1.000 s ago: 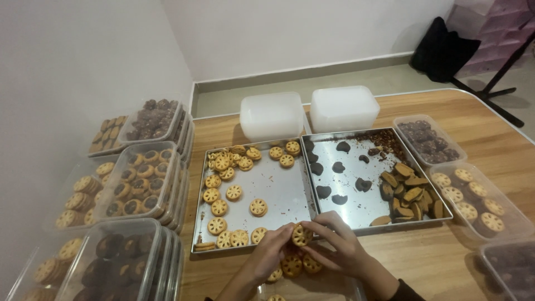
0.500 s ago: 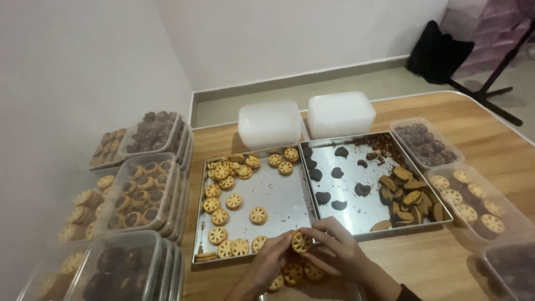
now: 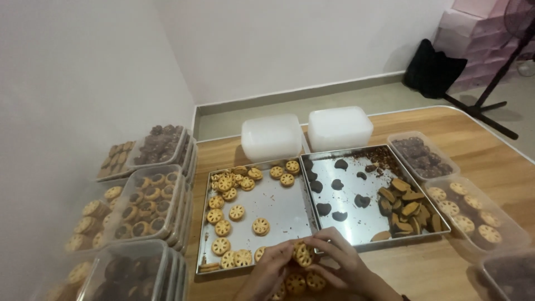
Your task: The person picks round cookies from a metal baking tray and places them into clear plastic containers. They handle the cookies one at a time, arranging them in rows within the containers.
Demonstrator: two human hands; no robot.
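Both hands meet at 6 o'clock, over the near rim of the left tray (image 3: 278,209): the left hand (image 3: 271,269) and right hand (image 3: 340,266) each have their grip pinched together on a round yellow cookie (image 3: 303,255). Squeezed too hard, the cookie could crumble or drop among those below. Compared with a second ago, the hands have barely moved and the view has tilted upward.

Clear plastic tubs of golden and dark cookies (image 3: 146,203) stand stacked along the left of the surface (image 3: 490,145); three more (image 3: 423,156) line its right edge. Two upturned frosted white tubs (image 3: 271,136) sit behind the trays. Pink boxes (image 3: 473,33) are stacked in the far right corner.
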